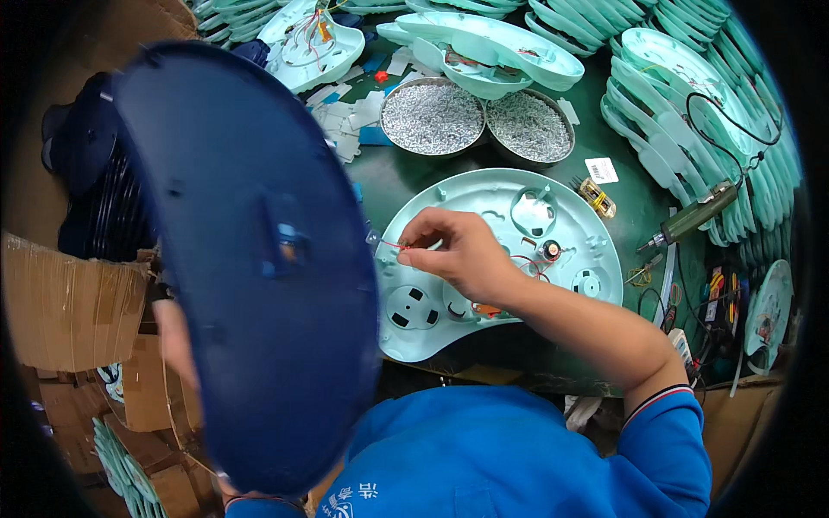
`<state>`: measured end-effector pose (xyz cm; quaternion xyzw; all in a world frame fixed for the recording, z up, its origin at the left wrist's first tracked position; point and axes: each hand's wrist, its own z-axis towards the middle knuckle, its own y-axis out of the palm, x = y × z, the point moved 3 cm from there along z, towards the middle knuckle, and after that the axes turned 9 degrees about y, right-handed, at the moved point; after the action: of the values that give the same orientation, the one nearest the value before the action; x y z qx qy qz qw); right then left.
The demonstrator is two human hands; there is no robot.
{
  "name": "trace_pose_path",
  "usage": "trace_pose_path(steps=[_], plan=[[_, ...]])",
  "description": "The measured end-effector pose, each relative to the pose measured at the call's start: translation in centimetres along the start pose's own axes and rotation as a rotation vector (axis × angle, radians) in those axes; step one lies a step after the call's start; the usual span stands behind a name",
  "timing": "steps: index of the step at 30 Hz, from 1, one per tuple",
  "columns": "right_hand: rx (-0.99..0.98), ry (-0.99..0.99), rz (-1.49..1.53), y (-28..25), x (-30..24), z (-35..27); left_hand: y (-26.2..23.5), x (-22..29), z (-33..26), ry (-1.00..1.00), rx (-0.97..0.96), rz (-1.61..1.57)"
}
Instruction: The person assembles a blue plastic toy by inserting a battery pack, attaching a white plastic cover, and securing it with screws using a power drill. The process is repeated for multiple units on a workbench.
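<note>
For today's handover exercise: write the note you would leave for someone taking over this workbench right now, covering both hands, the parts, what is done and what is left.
Left hand: holds the dark blue cover raised, upright, left of the bench.
Right hand: pinches a red wire over the mint-green shell lying open on the green table.
Done: small parts and wiring sit inside the shell.
Left: wire not yet settled; cover not yet on.
Two screw bowls and an electric screwdriver lie behind and right.

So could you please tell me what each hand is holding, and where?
Right hand pinches a thin red wire near its end; left hand holds the dark blue shell at its edge.

two metal bowls of screws (432, 116), electric screwdriver (695, 216), cardboard boxes (69, 302)
</note>
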<state>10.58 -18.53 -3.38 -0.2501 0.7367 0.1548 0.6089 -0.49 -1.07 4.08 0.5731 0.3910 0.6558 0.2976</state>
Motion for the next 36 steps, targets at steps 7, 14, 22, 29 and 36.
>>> trace_pose_path(steps=[7, 14, 22, 29, 36], plan=[[0.180, -0.184, 0.032, -0.4, -3.7, -4.9, 0.5, -4.4, -0.2, -0.278, -0.015, -0.168], [0.537, -0.976, -1.041, -0.2, -4.9, -6.1, 0.9, -4.8, -1.0, -0.223, -0.134, -0.116], [0.331, -0.439, -0.296, -1.4, -3.3, -6.3, -0.2, -4.5, -0.2, -0.169, -0.082, 0.589], [0.308, -0.562, -0.278, -0.6, -2.9, -6.3, 0.4, -3.8, 0.8, -0.252, -0.118, 0.753], [0.353, -0.599, -0.204, -0.3, -2.7, -6.2, 0.2, -3.4, 0.3, -0.191, -0.104, 0.738]])
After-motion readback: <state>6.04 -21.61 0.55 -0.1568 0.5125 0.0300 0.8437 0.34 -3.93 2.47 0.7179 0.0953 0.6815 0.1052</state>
